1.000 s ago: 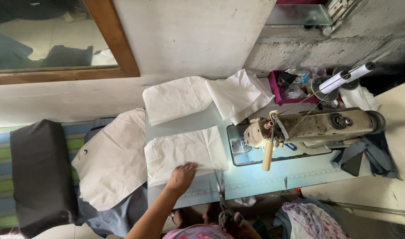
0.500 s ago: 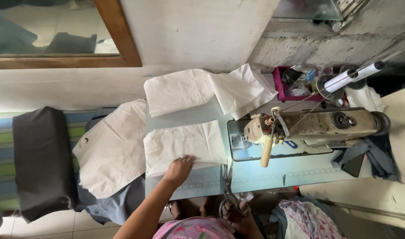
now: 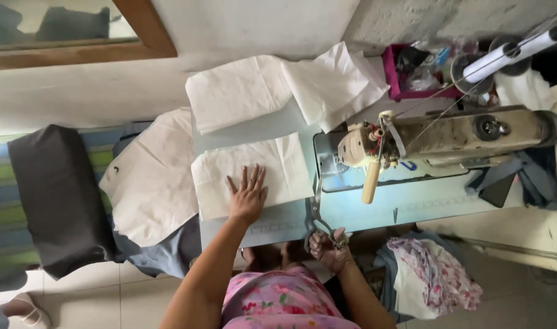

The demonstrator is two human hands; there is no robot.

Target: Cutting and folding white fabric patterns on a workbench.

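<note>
My left hand [image 3: 247, 196] lies flat, fingers spread, on a folded white cloth piece [image 3: 278, 167] on the sewing table [image 3: 412, 204]. At the table's near edge my right hand [image 3: 328, 246] grips a pair of scissors [image 3: 315, 214], whose blades point up toward the machine bed. The sewing machine [image 3: 455, 137] stands to the right of the cloth, its needle end next to the cloth's right edge.
More white cloth pieces [image 3: 278, 88] lie at the table's far side against the wall. A larger white piece [image 3: 147, 180] hangs off the left over dark fabric [image 3: 56, 198]. A pink box [image 3: 412, 76] and a thread cone [image 3: 510, 52] sit behind the machine. Floral cloth [image 3: 434, 277] lies lower right.
My left hand has slid further up onto the white cloth and spread flat. The view has shifted slightly; the right hand stays low with the scissors.
</note>
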